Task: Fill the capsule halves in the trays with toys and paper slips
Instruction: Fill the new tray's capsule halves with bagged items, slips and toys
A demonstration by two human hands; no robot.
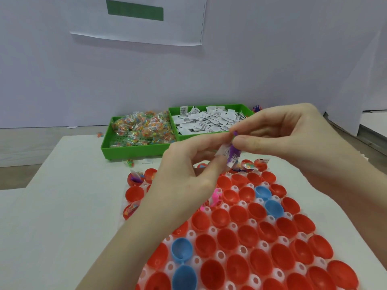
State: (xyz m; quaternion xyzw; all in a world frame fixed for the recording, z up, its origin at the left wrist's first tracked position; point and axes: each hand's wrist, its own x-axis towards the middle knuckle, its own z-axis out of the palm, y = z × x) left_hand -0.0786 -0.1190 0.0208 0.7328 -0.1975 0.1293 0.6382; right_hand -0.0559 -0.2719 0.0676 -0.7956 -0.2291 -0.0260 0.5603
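A white holder tray carries many red capsule halves and a few blue ones, mouths up. My left hand and my right hand meet above the tray's far end. Between their fingertips they pinch a small purple toy together with a printed paper slip. The far row of halves holds toy packets and slips. A pink toy lies in a half just under my left hand. My left hand hides part of the tray's far left.
Two green bins stand at the back of the white table: the left bin holds bagged colourful toys, the right bin holds folded paper slips. A loose toy packet lies before the left bin. A white wall rises behind.
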